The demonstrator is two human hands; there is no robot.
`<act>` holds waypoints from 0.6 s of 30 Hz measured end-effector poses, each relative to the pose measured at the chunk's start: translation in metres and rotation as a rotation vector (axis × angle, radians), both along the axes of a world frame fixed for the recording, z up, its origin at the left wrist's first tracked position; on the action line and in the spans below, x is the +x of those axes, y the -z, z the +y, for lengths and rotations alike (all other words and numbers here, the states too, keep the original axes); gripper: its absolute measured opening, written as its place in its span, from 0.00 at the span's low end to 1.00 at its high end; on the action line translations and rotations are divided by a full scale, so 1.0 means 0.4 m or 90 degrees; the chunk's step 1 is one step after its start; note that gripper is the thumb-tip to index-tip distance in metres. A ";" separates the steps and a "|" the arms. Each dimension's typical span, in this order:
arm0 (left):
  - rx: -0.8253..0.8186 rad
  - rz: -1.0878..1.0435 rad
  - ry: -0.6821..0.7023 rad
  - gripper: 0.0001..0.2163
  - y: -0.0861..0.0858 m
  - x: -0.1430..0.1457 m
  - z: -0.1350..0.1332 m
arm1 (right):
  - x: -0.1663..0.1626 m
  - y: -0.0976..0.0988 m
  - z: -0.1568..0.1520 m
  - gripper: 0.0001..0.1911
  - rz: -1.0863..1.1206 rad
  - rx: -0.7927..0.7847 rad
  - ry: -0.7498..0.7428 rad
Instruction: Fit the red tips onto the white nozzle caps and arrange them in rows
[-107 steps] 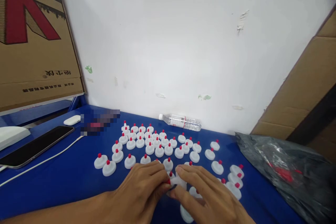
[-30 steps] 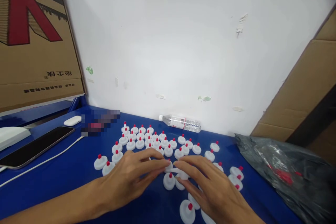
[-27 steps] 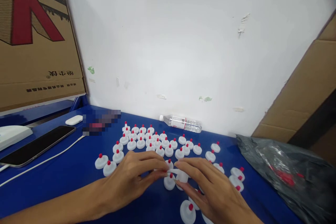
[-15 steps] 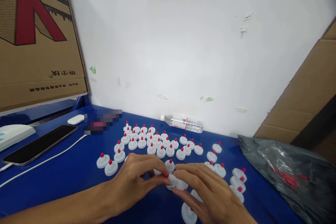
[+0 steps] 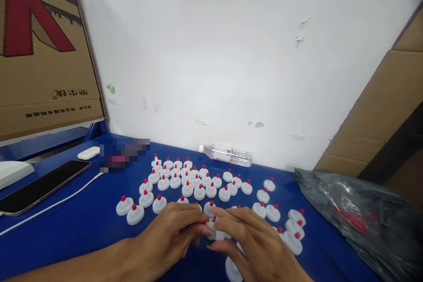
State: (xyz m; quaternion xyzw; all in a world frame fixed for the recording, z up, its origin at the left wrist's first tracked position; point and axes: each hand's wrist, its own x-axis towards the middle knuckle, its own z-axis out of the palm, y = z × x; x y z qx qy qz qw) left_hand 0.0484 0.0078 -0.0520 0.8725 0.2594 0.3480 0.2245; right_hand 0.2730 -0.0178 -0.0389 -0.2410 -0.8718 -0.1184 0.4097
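Observation:
Both hands meet at the front middle of the blue table around one white round bottle cap [image 5: 218, 234]. My right hand [image 5: 257, 240] grips its white body between thumb and fingers. At its left end, the thumb and index finger of my left hand [image 5: 173, 231] pinch the small red tip. The fingers cover much of this cap. Similar white caps with red tips stand just beyond, such as one cap [image 5: 210, 209] behind the fingertips. Another cap [image 5: 233, 269] is partly hidden under my right hand.
Several more caps [image 5: 199, 192] are spread over the blue table [image 5: 99, 238]. A clear plastic bottle [image 5: 226, 155] lies by the wall. On the left are a phone [image 5: 46, 185] and a white cable [image 5: 59, 202]. A grey plastic bag [image 5: 373, 229] with red pieces is at right.
The view has shifted slightly, so the table items appear a little further left. Both hands stay together on the cap, with the left fingers curled somewhat more around its red tip.

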 end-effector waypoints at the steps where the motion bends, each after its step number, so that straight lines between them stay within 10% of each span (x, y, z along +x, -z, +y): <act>1: -0.026 -0.007 0.004 0.16 -0.002 0.002 -0.003 | 0.000 0.001 0.000 0.10 -0.003 0.002 0.000; 11: -0.071 -0.027 -0.023 0.16 0.000 0.011 -0.024 | 0.014 0.017 0.002 0.12 -0.080 0.039 0.017; 18: 0.167 0.067 -0.074 0.09 0.004 0.005 -0.008 | 0.042 -0.001 0.024 0.18 -0.094 0.049 0.053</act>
